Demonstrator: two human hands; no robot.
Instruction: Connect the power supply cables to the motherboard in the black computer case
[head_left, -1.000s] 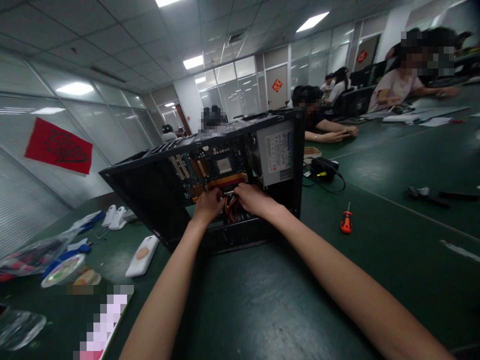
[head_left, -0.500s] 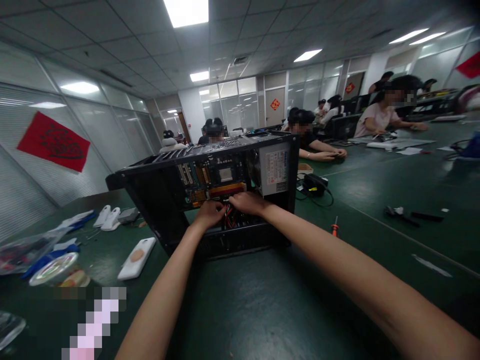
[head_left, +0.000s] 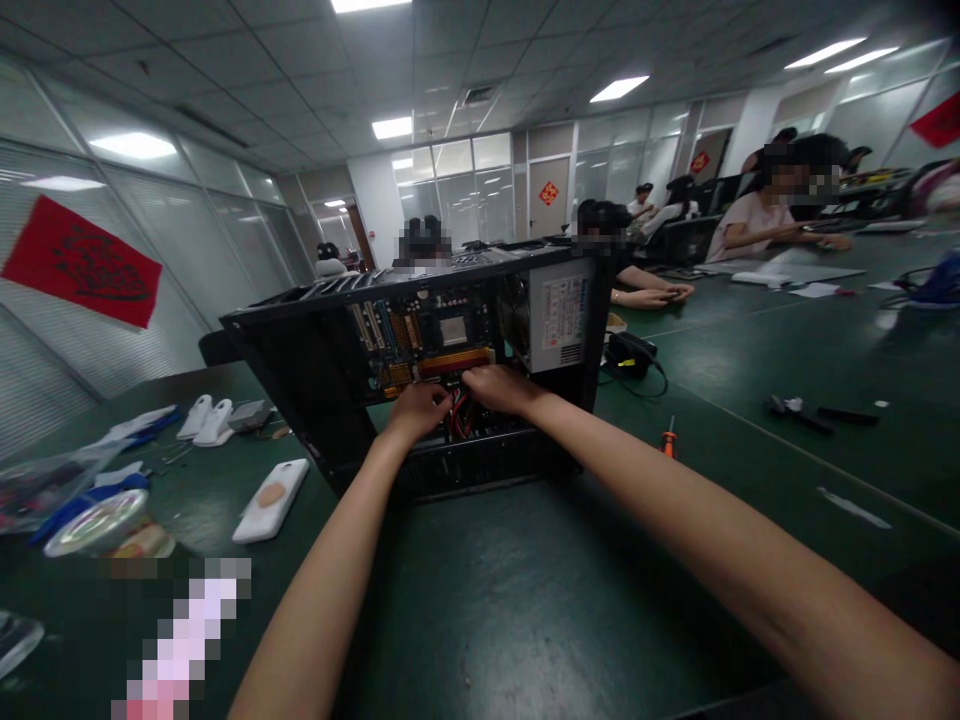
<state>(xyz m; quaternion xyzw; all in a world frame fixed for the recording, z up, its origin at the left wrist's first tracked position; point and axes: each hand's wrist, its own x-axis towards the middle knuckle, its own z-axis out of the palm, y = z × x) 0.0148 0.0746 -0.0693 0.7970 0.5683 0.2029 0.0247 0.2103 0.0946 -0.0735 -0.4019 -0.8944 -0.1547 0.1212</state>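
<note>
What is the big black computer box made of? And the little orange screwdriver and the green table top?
The computer case looks like painted sheet metal: thin, flat black panels. The screwdriver seems to have an orange plastic handle and a thin metal shaft. The table top looks like a dull green mat, perhaps rubber; it shines only faintly.

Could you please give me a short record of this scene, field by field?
Setting: green table in an office; other people sit working farther back.
Main thing: computer case, open side facing the camera.
Inside: motherboard, power supply, red cables.
Hands: left hand inside the case at the red cables, fingers curled; right hand inside the case below the motherboard; neither grip is visible.
Nearby: orange-handled screwdriver right of the case; white phone cover to its left.
</note>
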